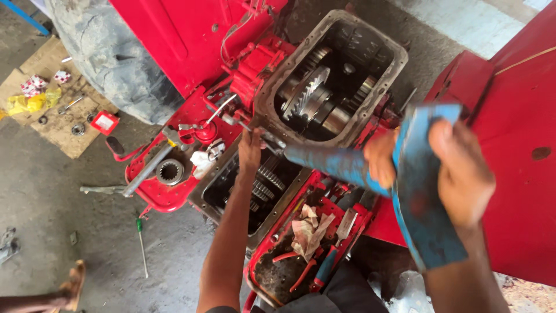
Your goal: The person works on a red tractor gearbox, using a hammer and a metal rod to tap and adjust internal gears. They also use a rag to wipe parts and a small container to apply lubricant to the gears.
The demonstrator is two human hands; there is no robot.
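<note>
Head view – only 1 view is given. An open grey gear housing (370,110) on a red machine is seen from above, with large toothed gears (307,95) exposed inside it. A 2nd opening below it shows smaller gears (266,185).

The left hand (250,152) is laid at the near rim of the housing. Its fingers are curled shut around a thin metal rod (272,141) that lies across the rim. How firmly the rod is gripped cannot be told.

The right hand (457,174) is raised closer to the camera and blurred. A blue sheet (425,226) is pinched between its thumb and fingers and hangs down past the wrist. A blue tube-like shape (324,162) stretches from it towards the left hand – whether it is part of the same sheet cannot be told.

The work in hand is judged to be at the rim of the housing, with the sheet held well above it and not yet laid down. Any move closer would call for the rod to be kept steady and the sheet kept clear of the gear teeth.

Below the housing, a red tray (260,272) holds a crumpled rag (307,232) and red-handled pliers (301,275). A green-handled screwdriver (141,243) lies on the concrete floor (46,191), a tyre (110,58) stands at the top left, and another person's sandalled foot (72,284) is seen at the lower left.
</note>
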